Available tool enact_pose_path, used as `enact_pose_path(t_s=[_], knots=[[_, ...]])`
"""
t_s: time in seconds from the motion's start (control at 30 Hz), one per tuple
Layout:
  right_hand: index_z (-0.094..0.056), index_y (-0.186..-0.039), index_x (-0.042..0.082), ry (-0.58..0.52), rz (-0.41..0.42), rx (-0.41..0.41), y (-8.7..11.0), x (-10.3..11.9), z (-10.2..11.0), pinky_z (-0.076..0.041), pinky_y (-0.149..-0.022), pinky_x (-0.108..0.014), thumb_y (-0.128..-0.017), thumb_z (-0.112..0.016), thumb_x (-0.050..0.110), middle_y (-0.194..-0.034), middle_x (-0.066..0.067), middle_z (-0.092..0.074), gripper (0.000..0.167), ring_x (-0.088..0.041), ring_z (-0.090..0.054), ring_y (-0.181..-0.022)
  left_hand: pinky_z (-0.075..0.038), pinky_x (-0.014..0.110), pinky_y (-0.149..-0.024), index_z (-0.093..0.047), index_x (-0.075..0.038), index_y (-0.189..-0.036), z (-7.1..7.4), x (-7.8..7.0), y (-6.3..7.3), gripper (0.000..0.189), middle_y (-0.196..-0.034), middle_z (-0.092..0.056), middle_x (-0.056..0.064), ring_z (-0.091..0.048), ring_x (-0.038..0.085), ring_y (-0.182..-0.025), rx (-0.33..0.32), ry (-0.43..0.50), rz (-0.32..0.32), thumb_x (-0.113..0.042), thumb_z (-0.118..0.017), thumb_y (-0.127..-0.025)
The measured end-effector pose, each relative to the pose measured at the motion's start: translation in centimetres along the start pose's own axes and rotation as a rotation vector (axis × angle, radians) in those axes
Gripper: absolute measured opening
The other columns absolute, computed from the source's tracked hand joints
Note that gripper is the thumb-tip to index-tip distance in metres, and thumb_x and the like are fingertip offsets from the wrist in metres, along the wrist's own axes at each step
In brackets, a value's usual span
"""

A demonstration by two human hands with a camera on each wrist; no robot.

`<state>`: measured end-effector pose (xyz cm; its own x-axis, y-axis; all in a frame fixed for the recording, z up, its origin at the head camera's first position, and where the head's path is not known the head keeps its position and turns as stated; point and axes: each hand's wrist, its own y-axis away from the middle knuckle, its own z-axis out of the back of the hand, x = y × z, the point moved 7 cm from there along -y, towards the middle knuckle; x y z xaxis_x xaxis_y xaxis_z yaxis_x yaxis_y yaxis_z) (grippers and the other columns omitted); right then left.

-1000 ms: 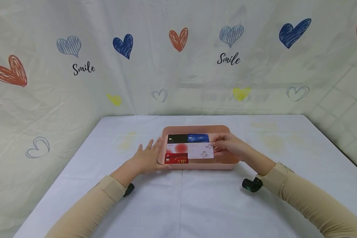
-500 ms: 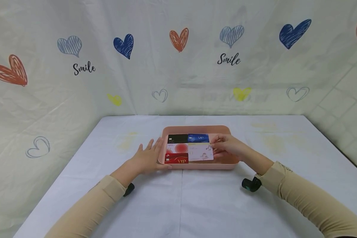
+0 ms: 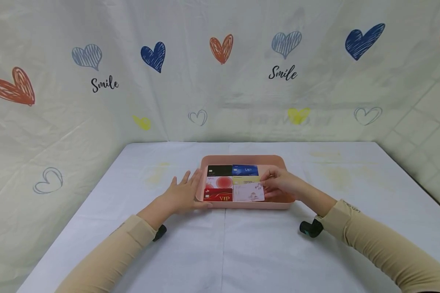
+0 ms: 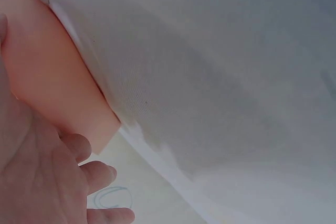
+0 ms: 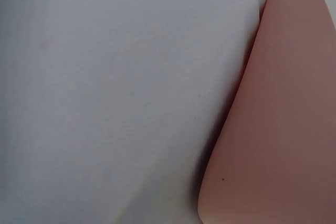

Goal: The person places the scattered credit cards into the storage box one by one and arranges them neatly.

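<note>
A shallow pink tray [image 3: 249, 206] holds two columns of cards. The left column has a black card [image 3: 218, 171], a white card with red circles [image 3: 224, 182] and a red VIP card [image 3: 216, 196]. On the right lie a blue VIP card [image 3: 245, 170], a yellow card [image 3: 242, 179] and a white floral card [image 3: 247, 193], the last partly covering the yellow one. My right hand [image 3: 284, 182] pinches the floral card at its right edge. With fingers spread, my left hand [image 3: 183, 196] rests against the tray's left side; the left wrist view shows its fingers [image 4: 100, 177] beside the tray wall.
A white cloth [image 3: 220, 248] covers the table under the tray. Behind it hangs a pale curtain [image 3: 183, 89] printed with hearts. Bare tray floor shows at the right, partly behind the right hand. The right wrist view shows mostly cloth and the tray's outer wall [image 5: 273, 124].
The white floral card has slid toward the near side of the tray in my right hand's pinch, uncovering the yellow card behind it. My left hand stays at the tray's side.
</note>
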<state>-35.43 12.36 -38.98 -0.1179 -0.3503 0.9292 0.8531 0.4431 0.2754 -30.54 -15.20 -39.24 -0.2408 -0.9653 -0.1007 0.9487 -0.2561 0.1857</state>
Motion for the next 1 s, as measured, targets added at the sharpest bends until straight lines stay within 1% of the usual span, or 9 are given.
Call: enact_pose_path(t_s=[0.1,0.27,0.4,0.47,0.57,0.67,0.87,1.0], knots=[[-0.051,-0.116,-0.006,0.02,0.002,0.001,-0.1,-0.1,0.0,-0.061,-0.07,-0.032,-0.103,-0.057,0.001,-0.116,-0.026,-0.063,0.015,-0.02,-0.068,-0.075,-0.012,0.071,-0.116,-0.007,-0.009,-0.166,0.0,0.0,0.0,0.118,-0.171,-0.014,0.011,-0.012,0.041,-0.155,-0.004,0.006,0.001,-0.072,-0.065,-0.085],[-0.05,-0.123,-0.008,0.082,0.022,-0.002,-0.3,-0.2,-0.1,-0.062,-0.07,-0.033,-0.102,-0.057,-0.001,-0.111,-0.023,-0.063,0.024,-0.021,-0.066,-0.075,-0.012,0.071,-0.116,-0.006,-0.009,-0.166,0.1,0.0,0.0,0.119,-0.171,-0.014,0.011,-0.011,0.04,-0.155,-0.007,0.012,0.001,-0.072,-0.066,-0.085],[-0.053,-0.128,-0.012,0.164,0.072,0.03,-0.2,0.3,-0.2,-0.061,-0.071,-0.032,-0.095,-0.068,-0.002,-0.105,-0.02,-0.062,0.038,-0.022,-0.064,-0.08,-0.012,0.071,-0.116,-0.007,-0.008,-0.165,0.1,-0.1,0.0,0.119,-0.171,-0.014,0.011,-0.012,0.04,-0.155,-0.007,0.004,-0.001,-0.072,-0.066,-0.085],[-0.055,-0.13,-0.012,0.23,0.104,0.047,-0.1,0.6,-0.3,-0.06,-0.074,-0.029,-0.09,-0.075,-0.002,-0.102,-0.018,-0.061,0.046,-0.023,-0.063,-0.083,-0.012,0.071,-0.116,-0.008,-0.008,-0.165,0.0,0.0,-0.1,0.118,-0.171,-0.014,0.011,-0.012,0.04,-0.155,-0.004,-0.001,-0.001,-0.072,-0.066,-0.085],[-0.057,-0.13,-0.01,0.317,0.139,0.06,0.0,0.9,-0.3,-0.056,-0.074,-0.026,-0.083,-0.08,-0.001,-0.101,-0.017,-0.06,0.053,-0.025,-0.06,-0.087,-0.012,0.07,-0.117,-0.008,-0.008,-0.165,0.0,0.0,-0.1,0.118,-0.171,-0.013,0.011,-0.011,0.04,-0.155,-0.001,-0.011,-0.001,-0.072,-0.065,-0.085],[-0.06,-0.128,-0.008,0.378,0.145,0.06,-0.1,0.8,-0.2,-0.053,-0.075,-0.027,-0.081,-0.082,-0.001,-0.103,-0.017,-0.059,0.052,-0.026,-0.059,-0.088,-0.012,0.07,-0.117,-0.008,-0.008,-0.165,0.0,0.0,-0.1,0.118,-0.171,-0.012,0.01,-0.011,0.04,-0.155,0.0,-0.017,0.0,-0.073,-0.065,-0.085],[-0.061,-0.127,-0.001,0.486,0.099,0.061,-0.3,0.1,-0.6,-0.052,-0.078,-0.027,-0.083,-0.082,-0.001,-0.111,-0.016,-0.057,0.049,-0.026,-0.058,-0.093,-0.012,0.07,-0.117,-0.006,-0.008,-0.165,0.0,0.0,-0.1,0.12,-0.171,-0.013,0.011,-0.012,0.04,-0.155,-0.004,-0.004,0.002,-0.073,-0.066,-0.084],[-0.06,-0.125,-0.002,0.535,0.118,0.074,-0.2,0.4,-1.1,-0.052,-0.076,-0.028,-0.082,-0.08,-0.005,-0.11,-0.016,-0.057,0.048,-0.026,-0.057,-0.09,-0.012,0.071,-0.117,-0.005,-0.009,-0.166,0.0,0.0,-0.1,0.121,-0.171,-0.014,0.011,-0.012,0.04,-0.155,-0.007,0.004,0.003,-0.073,-0.066,-0.084]])
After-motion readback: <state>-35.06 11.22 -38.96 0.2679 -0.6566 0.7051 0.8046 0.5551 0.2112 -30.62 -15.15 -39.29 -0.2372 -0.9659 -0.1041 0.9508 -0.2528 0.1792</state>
